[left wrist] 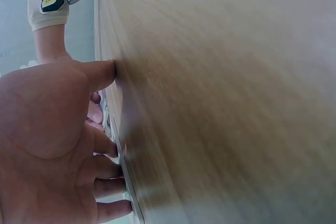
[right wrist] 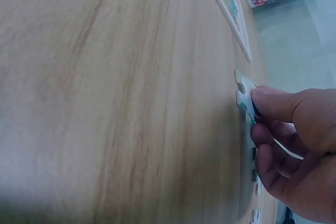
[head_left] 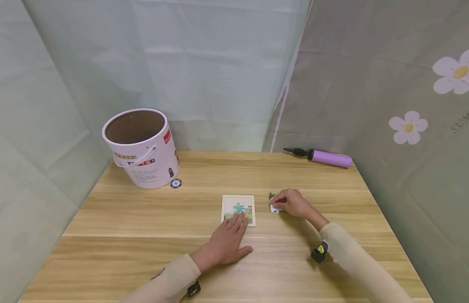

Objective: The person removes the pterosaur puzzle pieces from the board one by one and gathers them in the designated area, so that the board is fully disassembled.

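Observation:
A small white-framed puzzle board, partly filled with green and teal pieces, lies mid-table. My left hand rests with fairly straight fingers on its lower part, hiding some of the picture; the left wrist view shows the fingertips at the board's edge. To the right of the board, my right hand pinches a light-blue puzzle piece between thumb and fingers, close over the table. Other puzzle pieces lie beneath and beyond that hand, mostly hidden by it in the head view.
A white bucket with a handle stands at the back left, a round blue-and-white chip at its base. Near the back right edge lies a purple hand pump with a black nozzle. Fabric walls enclose the wooden table.

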`<action>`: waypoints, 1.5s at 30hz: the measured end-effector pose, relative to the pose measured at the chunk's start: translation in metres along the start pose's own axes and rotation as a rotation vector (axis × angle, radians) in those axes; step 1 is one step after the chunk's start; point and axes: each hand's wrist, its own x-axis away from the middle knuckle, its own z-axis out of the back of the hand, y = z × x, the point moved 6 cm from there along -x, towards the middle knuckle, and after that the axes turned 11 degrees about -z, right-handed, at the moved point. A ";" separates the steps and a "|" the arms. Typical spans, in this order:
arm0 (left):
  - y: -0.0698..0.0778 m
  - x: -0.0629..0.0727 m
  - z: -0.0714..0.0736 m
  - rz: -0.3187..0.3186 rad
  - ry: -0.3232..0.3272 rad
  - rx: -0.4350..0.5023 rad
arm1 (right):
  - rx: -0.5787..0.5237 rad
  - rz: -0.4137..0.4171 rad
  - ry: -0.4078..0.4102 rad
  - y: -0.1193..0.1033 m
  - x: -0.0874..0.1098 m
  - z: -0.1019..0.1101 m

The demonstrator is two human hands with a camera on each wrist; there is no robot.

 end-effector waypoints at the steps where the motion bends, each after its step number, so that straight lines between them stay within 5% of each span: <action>1: 0.000 0.000 0.000 0.002 -0.004 -0.001 | 0.008 0.004 0.003 -0.001 0.000 0.000; 15: -0.006 -0.001 0.000 0.016 0.018 0.019 | -0.032 0.063 0.075 -0.023 -0.015 0.009; 30: 0.000 0.000 0.000 0.025 -0.005 -0.008 | -0.090 0.087 -0.062 -0.061 -0.038 -0.024; 45: 0.003 0.002 0.003 0.065 0.009 -0.027 | -0.007 0.109 -0.135 -0.072 -0.056 -0.064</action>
